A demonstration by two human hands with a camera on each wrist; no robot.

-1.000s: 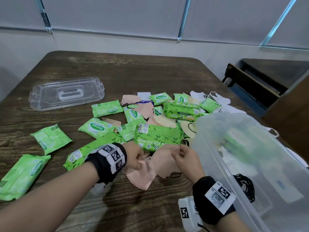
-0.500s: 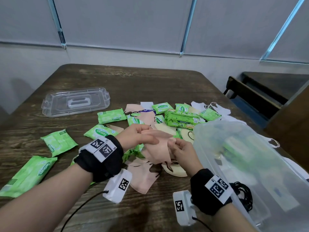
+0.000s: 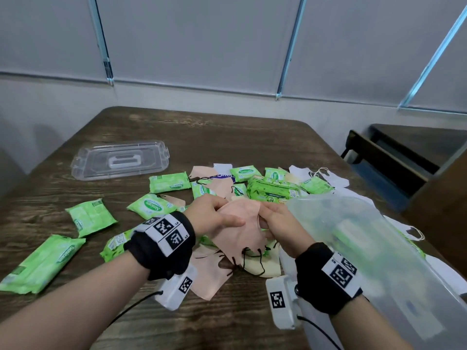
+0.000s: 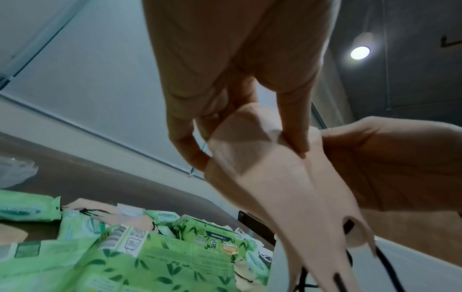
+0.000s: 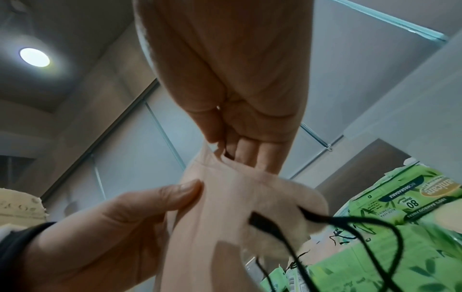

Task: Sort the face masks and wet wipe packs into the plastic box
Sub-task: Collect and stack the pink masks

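My left hand (image 3: 214, 218) and right hand (image 3: 280, 224) both pinch one peach mask (image 3: 238, 231) above the desk (image 3: 227, 137). The plastic box (image 3: 379, 248) holds some items, but most wipe packs (image 3: 151, 204) and masks aren't yet sorted.

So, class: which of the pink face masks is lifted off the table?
The pink mask pinched between left hand and right hand; the other pink ones lie flat.
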